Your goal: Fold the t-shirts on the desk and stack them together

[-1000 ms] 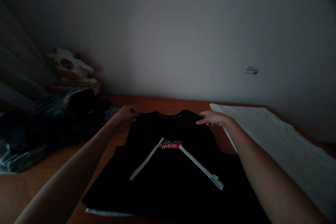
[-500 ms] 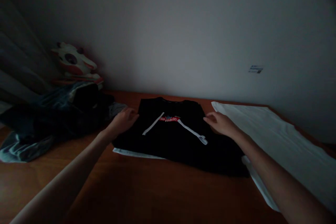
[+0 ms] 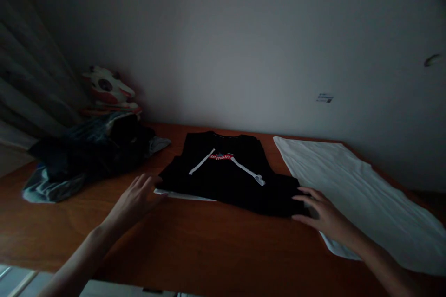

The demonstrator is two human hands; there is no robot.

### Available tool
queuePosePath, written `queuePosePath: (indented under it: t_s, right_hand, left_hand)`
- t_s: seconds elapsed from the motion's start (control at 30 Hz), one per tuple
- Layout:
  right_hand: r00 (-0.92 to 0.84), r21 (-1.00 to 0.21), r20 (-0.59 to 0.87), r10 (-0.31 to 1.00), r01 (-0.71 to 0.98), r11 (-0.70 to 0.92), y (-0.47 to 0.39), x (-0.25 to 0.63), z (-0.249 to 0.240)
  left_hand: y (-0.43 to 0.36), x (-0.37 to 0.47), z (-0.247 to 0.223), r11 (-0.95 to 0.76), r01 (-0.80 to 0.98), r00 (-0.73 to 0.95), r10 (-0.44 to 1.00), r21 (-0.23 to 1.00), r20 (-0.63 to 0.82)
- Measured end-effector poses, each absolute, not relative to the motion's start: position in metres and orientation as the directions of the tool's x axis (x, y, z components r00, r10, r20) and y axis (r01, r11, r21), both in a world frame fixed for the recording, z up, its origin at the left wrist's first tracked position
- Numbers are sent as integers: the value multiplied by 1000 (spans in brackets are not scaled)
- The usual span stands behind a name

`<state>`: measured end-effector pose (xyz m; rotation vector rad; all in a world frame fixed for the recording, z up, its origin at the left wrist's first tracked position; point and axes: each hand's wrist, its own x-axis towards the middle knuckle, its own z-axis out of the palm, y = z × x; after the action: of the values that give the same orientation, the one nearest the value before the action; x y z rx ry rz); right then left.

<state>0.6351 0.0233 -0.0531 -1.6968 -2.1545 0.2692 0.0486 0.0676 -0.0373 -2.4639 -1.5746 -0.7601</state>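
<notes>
A black shirt [image 3: 223, 181] with a red "Remain" print and two white strips lies on the wooden table, neckline toward the wall. White cloth [image 3: 188, 196] peeks out under its near left edge. My left hand [image 3: 137, 197] is at the shirt's near left corner, fingers stretched out, with nothing held. At the right corner, my right hand [image 3: 315, 209] has its fingers spread, the tips at the black fabric; whether they press on it I cannot tell. A white garment [image 3: 351, 185] lies flat to the right, partly behind my right forearm.
Dark clothes and jeans [image 3: 94, 148] form a heap at the left. Behind it sits a cow-like plush toy [image 3: 108, 86] against the wall. A pale curtain [image 3: 38, 79] hangs at far left. The wooden table [image 3: 195, 250] has its front edge near the bottom.
Both hands have come nearer from the shirt's upper sides to its lower corners, and their fingers have opened out. The view has shifted slightly, showing the table's front edge.
</notes>
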Motion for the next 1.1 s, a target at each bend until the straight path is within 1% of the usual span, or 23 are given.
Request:
queuePosePath:
  t_s: [0.07,0.13,0.23,0.37,0.4,0.47,0.53,0.6,0.67,0.73,0.77,0.83,0.87,0.9,0.93,1.0,1.03,1.07,1.1]
  right_hand:
    - [-195,-348,281,940,891,290,26,629,-59]
    - [-189,-327,376,907,889,321,28,622,-61]
    - [-142,-338,459,877,885,321,31,613,-58]
    - [-36,-433,485,874,858,276,39,601,-40]
    - [-2,-457,479,878,854,251,41,599,-34]
    - [90,-499,426,900,853,151,47,596,-22]
    - [188,-544,349,918,838,35,57,597,-12]
    - [267,-601,287,920,798,-44,70,600,-4]
    - [295,-660,238,925,748,-69,83,603,0]
    - [277,-669,212,937,741,-68,92,605,2]
    - [267,-642,246,932,765,-50,92,604,2]
    - [221,-523,408,886,852,28,84,599,1]
    - [156,-439,489,858,894,88,76,596,0]
    - [48,-353,531,846,920,170,65,593,-2]
    - [-100,-274,516,851,922,274,54,590,-5]
    - [-397,-170,359,845,862,478,33,586,-11]
    - [-492,-138,279,825,830,541,24,586,-15]
    - [-539,-104,233,810,814,571,18,588,-19]
    - [-550,-65,223,805,815,575,14,591,-24]
  left_hand:
    - [68,52,-34,-577,808,491,771,118,406]
    - [69,54,-32,-677,733,612,700,68,368]
    - [76,58,-32,-726,687,682,642,-8,350]
    - [87,62,-29,-734,672,719,619,-93,315]
    - [88,63,-27,-736,667,725,604,-119,330]
    - [91,63,-20,-729,668,716,574,-152,397]
    - [92,64,-9,-706,691,674,551,-155,493]
    - [92,65,3,-678,721,621,540,-143,569]
    - [93,67,13,-667,732,602,536,-140,592]
    - [94,69,17,-679,717,634,540,-158,554]
    - [94,69,15,-691,702,661,543,-171,519]
    - [93,69,7,-714,673,709,551,-191,440]
    - [92,69,1,-721,664,725,555,-199,407]
    - [90,68,-5,-724,658,736,561,-207,378]
    - [89,67,-11,-727,653,745,567,-213,352]
    - [85,66,-19,-734,645,757,575,-213,311]
    - [84,65,-21,-737,646,756,581,-199,301]
    - [83,65,-22,-741,649,751,588,-172,301]
    - [83,65,-21,-743,656,740,597,-132,311]
